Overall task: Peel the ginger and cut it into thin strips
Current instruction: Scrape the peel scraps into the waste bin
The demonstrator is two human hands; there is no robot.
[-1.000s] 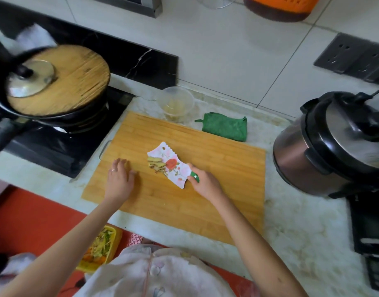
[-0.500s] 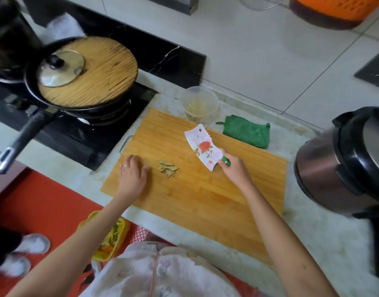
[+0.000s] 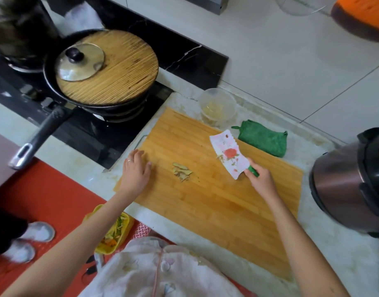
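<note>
A person's right hand (image 3: 261, 179) curls round the green handle of a rose-patterned cleaver (image 3: 229, 154), its blade raised and tilted above a bamboo cutting board (image 3: 216, 206); the left hand (image 3: 134, 173) lies palm-down at the board's left edge, fingers relaxed and holding nothing; a small pile of ginger pieces (image 3: 181, 171) sits on the board between the hands, apart from both; a clear plastic bowl (image 3: 218, 105) and a green cloth (image 3: 263, 139) lie just beyond the board's far edge; a pressure cooker (image 3: 351, 181) stands at right.
</note>
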